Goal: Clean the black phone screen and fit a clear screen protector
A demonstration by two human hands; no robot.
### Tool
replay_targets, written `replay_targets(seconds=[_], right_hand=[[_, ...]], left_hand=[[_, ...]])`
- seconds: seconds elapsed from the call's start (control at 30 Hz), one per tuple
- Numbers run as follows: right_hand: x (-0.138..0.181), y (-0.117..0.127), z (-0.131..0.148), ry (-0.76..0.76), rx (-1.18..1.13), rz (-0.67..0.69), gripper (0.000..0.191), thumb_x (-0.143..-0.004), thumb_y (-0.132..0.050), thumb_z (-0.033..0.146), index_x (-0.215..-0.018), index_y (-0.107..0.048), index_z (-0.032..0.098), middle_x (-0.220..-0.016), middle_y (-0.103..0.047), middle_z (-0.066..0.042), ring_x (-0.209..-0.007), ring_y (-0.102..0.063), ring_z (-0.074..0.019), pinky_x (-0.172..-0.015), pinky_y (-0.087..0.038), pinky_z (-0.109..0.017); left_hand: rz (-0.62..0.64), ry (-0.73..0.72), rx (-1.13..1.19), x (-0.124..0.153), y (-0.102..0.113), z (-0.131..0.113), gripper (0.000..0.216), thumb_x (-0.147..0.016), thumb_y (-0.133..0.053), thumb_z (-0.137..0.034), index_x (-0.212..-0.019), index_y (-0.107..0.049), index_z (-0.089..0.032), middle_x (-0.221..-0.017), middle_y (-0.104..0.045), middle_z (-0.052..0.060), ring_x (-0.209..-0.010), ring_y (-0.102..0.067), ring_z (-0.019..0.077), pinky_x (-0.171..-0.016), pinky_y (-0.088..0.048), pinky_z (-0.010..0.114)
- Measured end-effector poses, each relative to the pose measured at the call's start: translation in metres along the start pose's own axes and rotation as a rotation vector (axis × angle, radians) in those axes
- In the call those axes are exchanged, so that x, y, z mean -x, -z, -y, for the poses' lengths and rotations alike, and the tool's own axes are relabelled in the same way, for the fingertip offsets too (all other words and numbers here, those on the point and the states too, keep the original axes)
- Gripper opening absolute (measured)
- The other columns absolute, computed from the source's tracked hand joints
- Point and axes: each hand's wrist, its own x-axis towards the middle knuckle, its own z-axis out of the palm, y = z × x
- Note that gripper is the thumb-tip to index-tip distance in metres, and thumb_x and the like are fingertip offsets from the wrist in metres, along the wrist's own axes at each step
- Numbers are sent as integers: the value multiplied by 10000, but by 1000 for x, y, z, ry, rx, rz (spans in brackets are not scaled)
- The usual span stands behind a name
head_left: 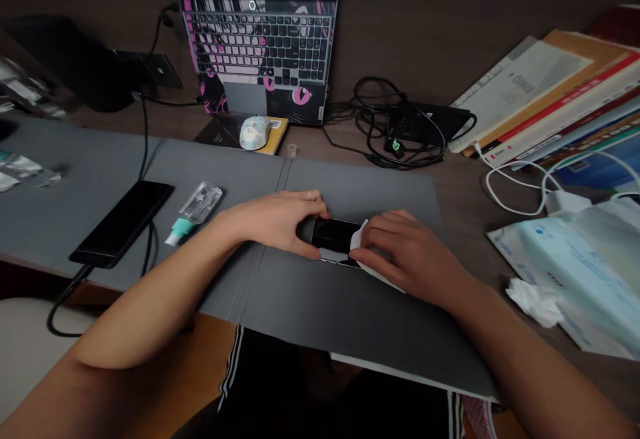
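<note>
A smartphone [334, 234] with a dark, glossy screen lies flat on the grey desk mat [320, 312]. With thumb and index finger, my left hand [280, 222] grips its left end by the two long edges. My right hand [405, 252] is closed on a white tissue [359, 234] and presses it against the phone's right part, which hand and tissue hide. To the left of my left forearm lies a clear spray bottle [201, 203] with a mint-green top.
A larger black device [123, 224] with a cable lies at left. Behind stand a laptop [260, 52] and a mouse [255, 132]. Coiled black cables [400, 126], leaning books [565, 99], a tissue pack [580, 266] and a crumpled tissue [535, 301] are at right.
</note>
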Motion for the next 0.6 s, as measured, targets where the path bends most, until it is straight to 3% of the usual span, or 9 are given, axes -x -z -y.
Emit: replay_targets(seconds=[0.17,0.23,0.37,0.43,0.53,0.6], right_hand=[[0,-4,0,112,-17,8,468,-1003,-545,516,-1316,-596,171,-1315,-634,-132,-1193,-565,-292,-1011,-427,-441],[1,-2,-1,101,-13,11,436,-1005,-552,499,-1288,-616,174,-1295,-649,-125,-1192,-570,-290,-1020,-422,-449],[4,6,-2,52,-42,46,364,-1046,-484,456,-953,-701,180,-965,-722,-75,-892,-641,-228,-870,-466,-410],[5,5,-2,79,-54,47,356,-1041,-495,461,-1023,-702,172,-1048,-728,-87,-950,-642,-236,-889,-471,-410],[4,-1,-2,140,-31,30,469,-1017,-537,495,-1327,-604,150,-1369,-639,-126,-1236,-564,-285,-1032,-431,-448],[4,-3,-4,157,-19,24,495,-1019,-536,491,-1385,-566,159,-1434,-606,-120,-1306,-532,-286,-1088,-393,-465]], left_hand=[[11,8,-8,0,0,1,567,-807,-734,-521,-1263,-596,-214,-1151,-596,55,-1002,-612,242,-873,-449,325],[9,3,-7,0,0,1,574,-809,-732,-518,-1274,-588,-214,-1157,-597,56,-1015,-612,243,-880,-447,323],[10,12,-1,0,-2,1,598,-798,-742,-529,-1281,-580,-215,-1191,-599,57,-1041,-612,253,-892,-447,327],[5,11,-2,0,-2,1,584,-804,-738,-523,-1275,-578,-218,-1191,-600,57,-1048,-610,255,-895,-444,328],[6,8,-6,0,-1,0,536,-807,-734,-522,-1219,-595,-208,-1149,-601,53,-1020,-612,247,-886,-442,329],[11,11,-12,0,-1,0,528,-807,-734,-531,-1199,-598,-205,-1131,-600,51,-998,-615,243,-876,-442,329]])
